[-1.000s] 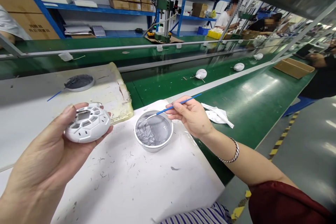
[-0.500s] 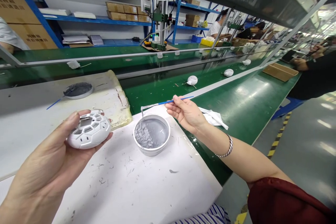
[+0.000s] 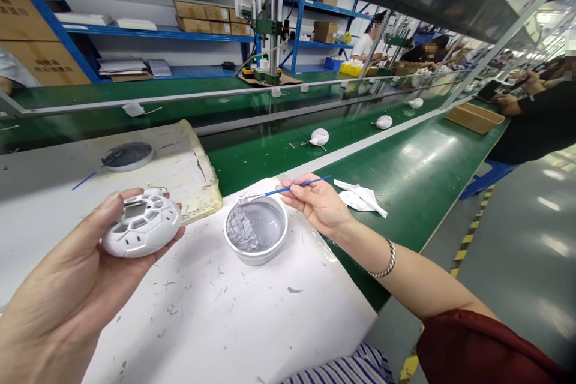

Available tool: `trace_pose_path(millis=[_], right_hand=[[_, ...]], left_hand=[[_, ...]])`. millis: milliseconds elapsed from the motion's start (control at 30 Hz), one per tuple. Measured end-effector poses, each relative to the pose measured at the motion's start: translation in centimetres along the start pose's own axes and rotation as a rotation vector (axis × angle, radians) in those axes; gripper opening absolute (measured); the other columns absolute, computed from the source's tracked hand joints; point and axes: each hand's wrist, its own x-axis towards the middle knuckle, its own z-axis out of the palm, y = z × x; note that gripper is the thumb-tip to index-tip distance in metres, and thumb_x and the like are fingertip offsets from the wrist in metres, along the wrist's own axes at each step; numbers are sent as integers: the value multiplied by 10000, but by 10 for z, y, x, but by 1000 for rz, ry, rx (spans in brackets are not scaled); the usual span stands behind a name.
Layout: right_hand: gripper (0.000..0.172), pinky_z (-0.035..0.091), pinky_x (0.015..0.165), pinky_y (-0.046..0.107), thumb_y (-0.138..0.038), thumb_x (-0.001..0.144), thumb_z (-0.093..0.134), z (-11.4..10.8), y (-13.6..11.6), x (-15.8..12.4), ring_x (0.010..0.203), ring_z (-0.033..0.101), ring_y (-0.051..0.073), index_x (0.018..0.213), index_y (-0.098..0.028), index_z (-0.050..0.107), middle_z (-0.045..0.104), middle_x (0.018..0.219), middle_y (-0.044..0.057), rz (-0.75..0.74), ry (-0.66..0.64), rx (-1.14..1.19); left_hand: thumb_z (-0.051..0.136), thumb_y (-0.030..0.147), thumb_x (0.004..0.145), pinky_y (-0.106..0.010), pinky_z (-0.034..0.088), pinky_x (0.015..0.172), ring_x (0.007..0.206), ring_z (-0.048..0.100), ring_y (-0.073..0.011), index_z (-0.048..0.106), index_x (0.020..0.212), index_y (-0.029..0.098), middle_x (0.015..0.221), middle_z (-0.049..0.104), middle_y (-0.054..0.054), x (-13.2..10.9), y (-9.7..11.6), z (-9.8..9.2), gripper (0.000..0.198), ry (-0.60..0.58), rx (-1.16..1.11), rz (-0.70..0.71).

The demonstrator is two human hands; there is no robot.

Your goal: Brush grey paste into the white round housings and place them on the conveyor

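Observation:
My left hand [image 3: 85, 270] is closed around a white rounded plastic housing [image 3: 146, 228] with a soccer-ball pattern of panels and several openings on top. It is held in the air over the white board [image 3: 216, 318]. Between the thumb and fingers of my right hand [image 3: 315, 201] is a thin blue brush [image 3: 288, 188]. The brush's tip, coated in grey paste, is at the far rim of a round white dish [image 3: 256, 259]. Grey paste [image 3: 245, 229] lies in this dish, lumpy on the left and smooth on the right.
A second dish of dark grey paste [image 3: 128, 156] with a blue stick stands at the left. Similar white housings [image 3: 319, 137] sit on the green belt. A crumpled white cloth [image 3: 362, 198] lies beyond my right hand. Other people work farther along the line.
My right hand has lowered the brush, so its tip has come down to the dish's rim. The left hand still holds the housing. The whole view has shifted slightly.

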Motion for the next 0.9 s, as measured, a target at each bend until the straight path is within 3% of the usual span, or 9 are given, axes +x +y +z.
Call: trace_pose_path(millis=[167, 333, 533, 767, 900], right_hand=[[320, 611, 615, 184, -283, 649, 828, -3, 9, -7, 653, 719, 126, 741, -158, 549, 737, 757, 18, -169, 33, -142], [416, 602, 585, 187, -349, 592, 856, -1, 8, -8, 624, 713, 134, 702, -163, 501, 711, 643, 12, -28, 100, -59], [355, 610, 652, 193, -305, 609, 852, 5, -5, -4, 668, 714, 122, 699, -150, 546, 715, 651, 29, 53, 72, 25], [186, 607, 648, 170, -167, 867, 629, 51, -39, 16, 673, 709, 90, 696, -139, 563, 715, 682, 17, -5, -49, 71], [188, 607, 680, 166, -173, 880, 616, 81, -51, 21, 713, 712, 84, 698, -155, 572, 705, 682, -18, -37, -182, 71]], left_hand=[[675, 220, 736, -488, 584, 620, 1078, 604, -322, 726, 898, 209, 1273, 603, -107, 0, 0, 2, 170, 16, -5, -11], [666, 206, 745, -468, 590, 618, 1103, 587, -314, 716, 885, 208, 1285, 597, -95, -3, 1, 5, 149, 16, 6, -22], [661, 201, 761, -447, 599, 663, 1060, 597, -272, 708, 888, 199, 1268, 598, -68, -7, -1, 9, 135, -4, 30, -49], [617, 264, 819, -430, 600, 675, 991, 614, -246, 713, 891, 210, 1223, 612, -76, -12, -9, 12, 131, -71, 56, -93], [574, 241, 855, -426, 597, 654, 907, 634, -219, 713, 890, 197, 1167, 631, -85, -21, -7, 18, 149, -72, 20, -167]])
